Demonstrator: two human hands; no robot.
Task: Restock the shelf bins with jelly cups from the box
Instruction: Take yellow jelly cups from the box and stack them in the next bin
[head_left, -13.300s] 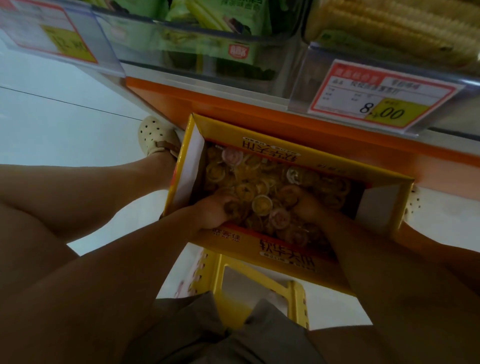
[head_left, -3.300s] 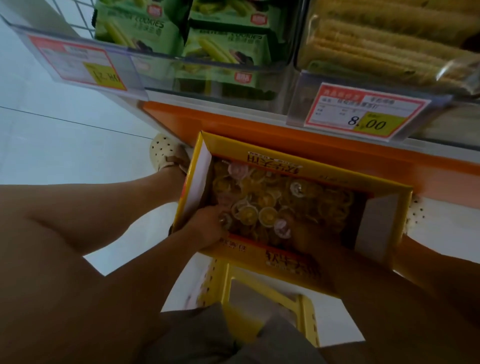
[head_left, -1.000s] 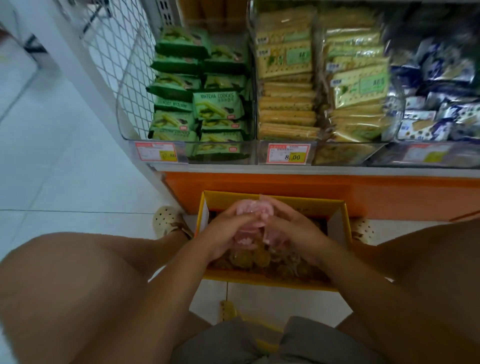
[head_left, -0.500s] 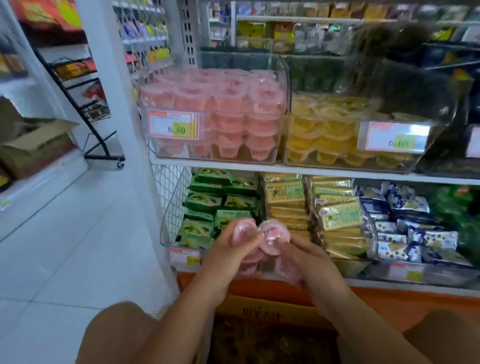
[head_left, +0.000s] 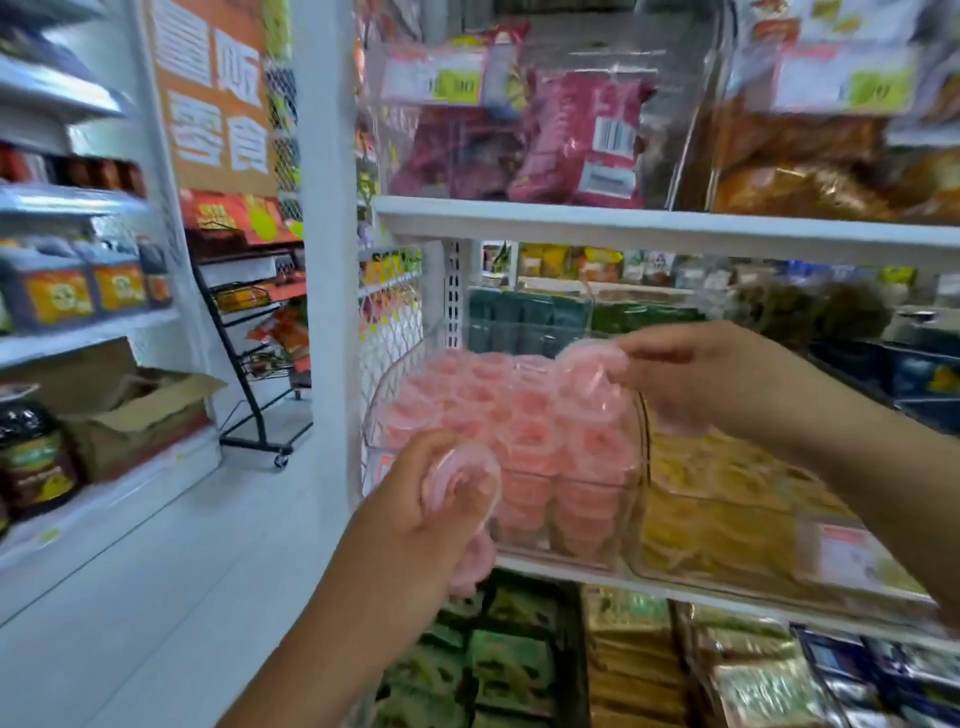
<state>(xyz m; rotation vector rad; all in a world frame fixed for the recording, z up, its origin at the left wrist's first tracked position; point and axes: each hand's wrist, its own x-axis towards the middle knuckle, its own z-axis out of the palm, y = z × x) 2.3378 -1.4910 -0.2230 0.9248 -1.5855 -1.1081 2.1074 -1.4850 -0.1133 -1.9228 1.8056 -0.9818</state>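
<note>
The left hand (head_left: 415, 514) gripped pink jelly cups (head_left: 462, 486). The right hand (head_left: 701, 376) pinched one pink cup (head_left: 589, 366), with the bin (head_left: 643, 447) just below it.

A white shelf board (head_left: 561, 565) carries two clear bins side by side, touching. The left bin (head_left: 642, 447) is heaped with pink jelly cups (head_left: 519, 415), and the right bin (head_left: 727, 564) holds yellow cups (head_left: 727, 478) (a blurred price label (head_left: 852, 551) sits on its front wall). The upper shelf (head_left: 623, 226) bears red packets (head_left: 576, 140) behind clear plastic.
</note>
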